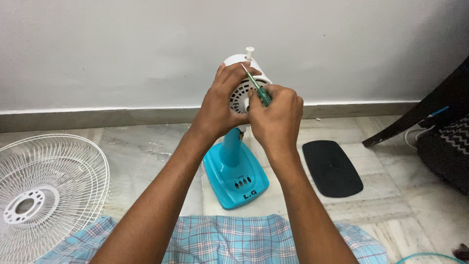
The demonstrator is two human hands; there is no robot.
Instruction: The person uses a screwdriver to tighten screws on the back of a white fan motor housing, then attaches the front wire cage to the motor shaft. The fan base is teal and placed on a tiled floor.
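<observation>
Checked blue cloth (pixel 234 239) lies closest, under both arms.
Left hand (pixel 222 100) grips the white fan motor (pixel 244 80); right hand (pixel 276 115), just beside it, pinches a green screwdriver (pixel 256 85) pointing up-left.

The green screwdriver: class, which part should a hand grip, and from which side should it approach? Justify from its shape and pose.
Grip the green screwdriver by its thick translucent handle at the lower end, coming from the right, as the right hand does. Its thin shaft slants up-left toward the white motor housing, which the left hand steadies, so only the handle end is free.
</observation>
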